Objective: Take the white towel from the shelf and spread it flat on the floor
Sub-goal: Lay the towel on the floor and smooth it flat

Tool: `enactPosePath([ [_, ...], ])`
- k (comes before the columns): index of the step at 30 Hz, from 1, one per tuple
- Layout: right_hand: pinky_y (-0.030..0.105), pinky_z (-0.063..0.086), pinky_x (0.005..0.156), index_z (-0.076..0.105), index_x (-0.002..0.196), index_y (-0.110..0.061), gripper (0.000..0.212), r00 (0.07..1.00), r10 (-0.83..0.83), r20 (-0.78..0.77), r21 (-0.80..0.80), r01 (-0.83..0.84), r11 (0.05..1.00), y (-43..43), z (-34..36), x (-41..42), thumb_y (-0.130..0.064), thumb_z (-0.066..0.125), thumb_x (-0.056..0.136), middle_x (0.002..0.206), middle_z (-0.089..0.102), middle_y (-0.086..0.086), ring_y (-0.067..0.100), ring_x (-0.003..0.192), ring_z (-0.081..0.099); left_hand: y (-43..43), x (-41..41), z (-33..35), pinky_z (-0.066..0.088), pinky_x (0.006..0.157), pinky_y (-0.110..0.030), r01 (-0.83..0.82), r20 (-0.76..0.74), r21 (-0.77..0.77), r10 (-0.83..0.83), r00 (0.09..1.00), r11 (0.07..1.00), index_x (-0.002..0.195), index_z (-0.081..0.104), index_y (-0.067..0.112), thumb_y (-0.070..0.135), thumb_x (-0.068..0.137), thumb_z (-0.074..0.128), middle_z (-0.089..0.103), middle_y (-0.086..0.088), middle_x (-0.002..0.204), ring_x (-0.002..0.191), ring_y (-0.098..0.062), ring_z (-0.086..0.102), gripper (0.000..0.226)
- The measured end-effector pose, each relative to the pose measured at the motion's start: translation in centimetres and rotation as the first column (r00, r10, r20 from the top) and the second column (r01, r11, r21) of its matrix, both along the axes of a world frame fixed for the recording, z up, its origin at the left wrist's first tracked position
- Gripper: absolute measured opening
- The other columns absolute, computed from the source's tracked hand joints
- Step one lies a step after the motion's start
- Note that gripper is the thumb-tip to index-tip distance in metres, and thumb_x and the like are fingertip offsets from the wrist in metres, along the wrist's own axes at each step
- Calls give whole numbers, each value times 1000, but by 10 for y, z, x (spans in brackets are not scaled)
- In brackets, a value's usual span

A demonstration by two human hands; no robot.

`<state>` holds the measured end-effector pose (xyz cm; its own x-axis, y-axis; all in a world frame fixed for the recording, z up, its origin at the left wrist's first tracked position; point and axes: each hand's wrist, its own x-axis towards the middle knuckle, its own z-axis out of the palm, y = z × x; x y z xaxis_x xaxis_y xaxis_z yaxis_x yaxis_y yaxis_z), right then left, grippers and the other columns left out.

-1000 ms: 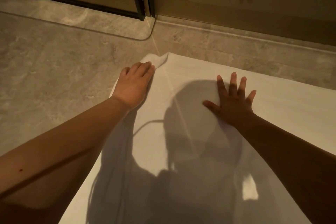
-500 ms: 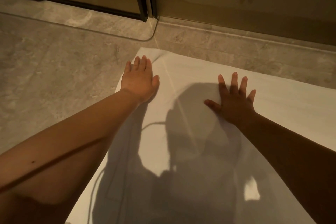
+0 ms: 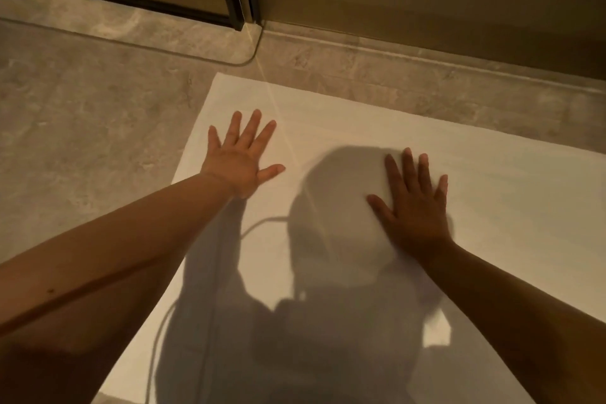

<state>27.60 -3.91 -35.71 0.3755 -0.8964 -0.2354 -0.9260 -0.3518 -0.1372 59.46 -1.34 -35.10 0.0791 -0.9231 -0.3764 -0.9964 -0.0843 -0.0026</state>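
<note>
White towel (image 3: 377, 128) lies flat on stone floor (image 3: 82, 128). Its far-left corner, bunched a second ago, is now smooth. Left hand (image 3: 241, 161) has moved inward from that corner, fingers now splayed wide, palm down. Right hand (image 3: 414, 207) unchanged, fingers spread, pressing. Towel's right and near edges cut off; shadow obscures its middle.

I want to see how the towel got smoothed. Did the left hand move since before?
Yes. The left hand slid off the white towel's far left corner, back along its left edge, away from the black door frame. It now lies flat, fingers spread.
</note>
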Motion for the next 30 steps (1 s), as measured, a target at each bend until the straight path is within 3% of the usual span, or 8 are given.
enactPosePath([
  [3,56,-7,114,-4,150,-26,78,990,-140,20,-6,140,990,-8,3,-29,-70,15,88,159,-10,5,26,144,-15,7,-11,4,-5,112,-57,-24,35,-13,24,999,1000,144,-23,25,68,86,6,-29,-4,153,140,-29,-26,78],
  [6,57,-4,114,-1,150,-23,80,967,-251,45,17,251,968,-3,7,-61,-70,19,88,159,-8,9,28,144,-14,28,-45,9,-3,113,-54,254,-34,-171,-264,964,952,149,-8,20,64,88,5,-13,-8,157,143,-29,-15,77],
  [9,57,-6,113,-5,149,-26,79,975,-220,13,42,220,975,17,7,-92,-69,19,88,158,-12,6,26,143,-18,54,-92,5,-3,114,-53,487,-109,-162,-506,856,858,149,-2,21,62,89,12,-9,-5,157,144,-29,-8,74],
  [13,58,-6,113,-7,149,-28,79,970,-244,7,77,243,967,40,11,-126,-71,18,87,158,-15,4,25,143,-20,72,-133,3,4,113,-58,509,-176,-178,-536,826,842,150,7,18,61,91,24,2,-8,158,144,-30,-2,75],
  [20,61,7,111,-12,148,-29,84,949,-297,-110,220,315,923,76,27,-190,-70,28,87,157,-21,2,29,142,-19,86,-191,17,18,108,-63,747,-144,-159,-764,630,646,146,28,11,60,91,33,22,-13,154,141,-34,18,74],
  [22,61,14,110,-14,147,-30,86,922,-355,-152,275,385,881,89,33,-209,-67,35,87,156,-22,3,31,142,-19,98,-212,16,29,103,-64,782,-99,-150,-796,597,605,143,36,11,62,88,37,33,-14,149,137,-34,29,75],
  [26,63,23,107,-18,145,-34,94,867,-453,-209,347,499,794,121,42,-236,-65,46,84,155,-26,2,36,141,-20,126,-241,13,38,96,-63,792,-92,-128,-802,590,598,144,31,14,63,85,36,41,-10,145,136,-32,34,77],
  [30,66,24,105,-19,145,-36,100,865,-462,-196,359,501,787,135,43,-246,-66,51,80,154,-28,3,37,140,-21,129,-234,14,35,98,-65,773,-58,-106,-779,624,626,143,37,17,64,85,34,37,-11,148,135,-34,33,75],
])
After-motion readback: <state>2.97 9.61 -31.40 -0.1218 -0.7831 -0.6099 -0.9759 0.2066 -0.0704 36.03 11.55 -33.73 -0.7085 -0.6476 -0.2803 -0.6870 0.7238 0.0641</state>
